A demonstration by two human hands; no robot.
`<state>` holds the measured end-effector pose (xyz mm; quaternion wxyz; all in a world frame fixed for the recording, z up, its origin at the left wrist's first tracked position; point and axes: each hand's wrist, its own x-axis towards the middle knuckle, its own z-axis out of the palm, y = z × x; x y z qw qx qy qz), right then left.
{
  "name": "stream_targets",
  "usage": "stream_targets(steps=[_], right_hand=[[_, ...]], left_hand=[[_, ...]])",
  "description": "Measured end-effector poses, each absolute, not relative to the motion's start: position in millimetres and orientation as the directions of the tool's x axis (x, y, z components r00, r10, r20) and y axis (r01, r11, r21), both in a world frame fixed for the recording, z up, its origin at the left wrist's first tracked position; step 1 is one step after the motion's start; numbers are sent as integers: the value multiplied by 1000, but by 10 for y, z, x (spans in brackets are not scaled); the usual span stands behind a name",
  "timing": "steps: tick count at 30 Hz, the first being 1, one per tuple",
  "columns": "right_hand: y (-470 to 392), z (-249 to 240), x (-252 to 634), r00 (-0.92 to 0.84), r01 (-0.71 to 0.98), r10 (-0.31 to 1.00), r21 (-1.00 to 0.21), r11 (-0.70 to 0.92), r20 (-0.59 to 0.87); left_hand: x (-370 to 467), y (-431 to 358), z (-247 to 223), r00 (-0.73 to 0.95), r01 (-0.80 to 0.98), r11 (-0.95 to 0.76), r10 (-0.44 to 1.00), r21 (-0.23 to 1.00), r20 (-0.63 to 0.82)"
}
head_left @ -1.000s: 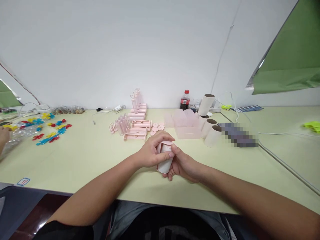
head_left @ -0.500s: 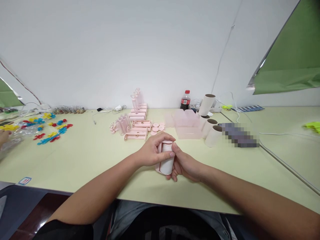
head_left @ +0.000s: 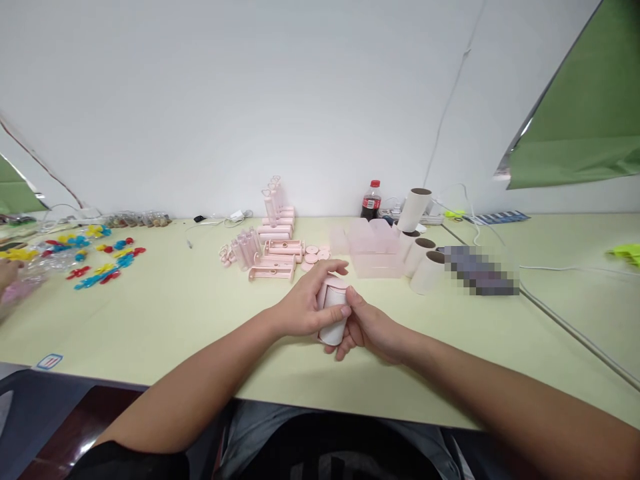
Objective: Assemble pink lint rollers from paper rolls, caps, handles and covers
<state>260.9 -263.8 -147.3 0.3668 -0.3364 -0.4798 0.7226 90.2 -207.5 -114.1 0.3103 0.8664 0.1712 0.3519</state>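
Just above the table near its front edge, a white paper roll (head_left: pixel 331 333) sits in a pink plastic holder (head_left: pixel 336 284), whose flat end faces up. My left hand (head_left: pixel 305 303) grips it from the left, thumb across the white surface and index finger lifted over the top. From the right, my right hand (head_left: pixel 373 327) supports it, thumb near the upper rim and fingers curled beneath. The holder's far side is hidden by my hands. Beyond them lie pink open holders (head_left: pixel 273 273) and several pink discs (head_left: pixel 311 258).
Clear pink handles (head_left: pixel 245 248) stand left of the holders. Translucent pink boxes (head_left: pixel 377 263) and white rolls with cardboard cores (head_left: pixel 427 273) stand behind right, near a cola bottle (head_left: pixel 371 201). Colourful plastic pieces (head_left: pixel 105 272) and another person's hand (head_left: pixel 7 272) are at left.
The roll and holder have turned slightly in my hands, and the pink end now tilts more toward me. My left fingers have lifted off its top. The other person's hand has shifted a little.
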Motion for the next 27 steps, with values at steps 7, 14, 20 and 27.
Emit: stream_targets(steps=[7,14,20,27], right_hand=[[-2574,-1499,2677,-388,-215,921,-969,-124,-32],[-2585,-1439,2686,-293,25,956,-1000,0,-8],[-2557,-1387,2721,-197,181,980,-982,56,20],[-2544,-1351,2768,-156,245,987,-969,17,-23]], left_hand=[[919,-1984,-1191,542,220,-615,723,758,429],[901,-1915,-1190,517,262,-570,764,779,385],[911,-1897,-1302,551,138,-586,715,798,430],[944,-1938,-1321,582,90,-521,719,849,380]])
